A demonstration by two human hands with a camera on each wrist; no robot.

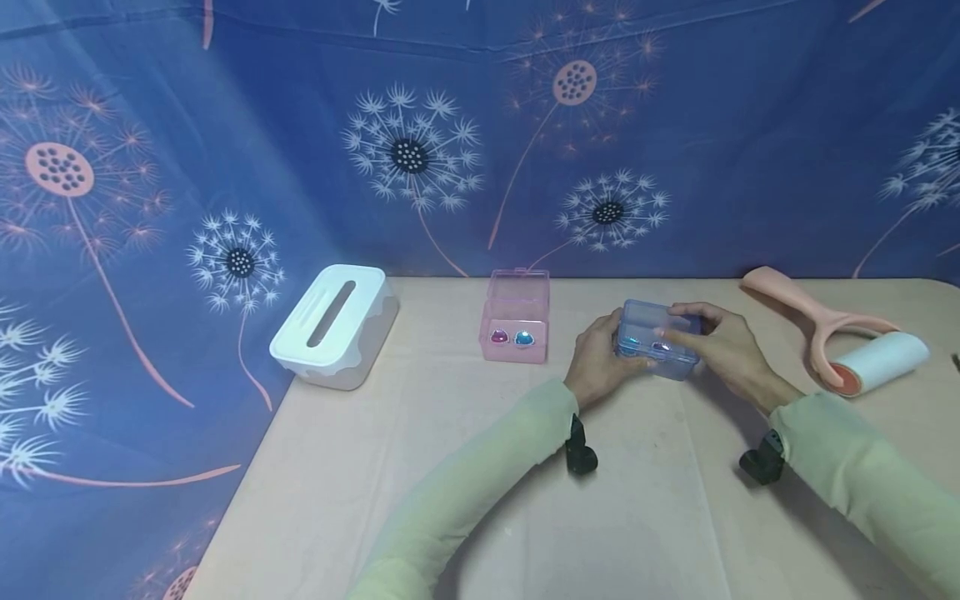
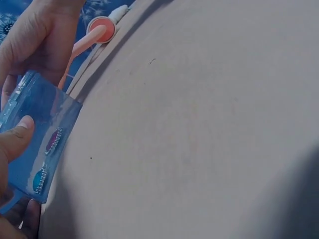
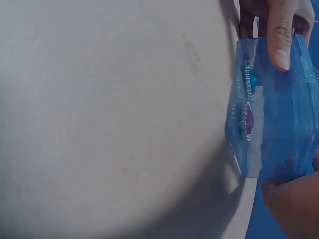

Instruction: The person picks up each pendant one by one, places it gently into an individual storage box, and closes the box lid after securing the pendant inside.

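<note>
Between my two hands is a small see-through blue plastic box [image 1: 660,340], held just above the table. A teal gem and a magenta gem [image 2: 53,141] with silver beaded rims show through its wall. My left hand [image 1: 597,360] grips the box's left end, thumb along the front. The right hand [image 1: 723,346] holds the other end, its thumb lying over the top. Whether the lid is fully down, I cannot tell. To the left stands a pink see-through box [image 1: 513,342], lid raised, with a magenta gem [image 1: 499,336] and a blue gem [image 1: 524,337] at its front.
A white-lidded tissue box [image 1: 333,325] with a slot stands at the table's left edge. On the right lies a lint roller [image 1: 885,364] with a peach handle. Behind the cream-covered table [image 1: 622,517] hangs a blue dandelion-print cloth [image 1: 480,192].
</note>
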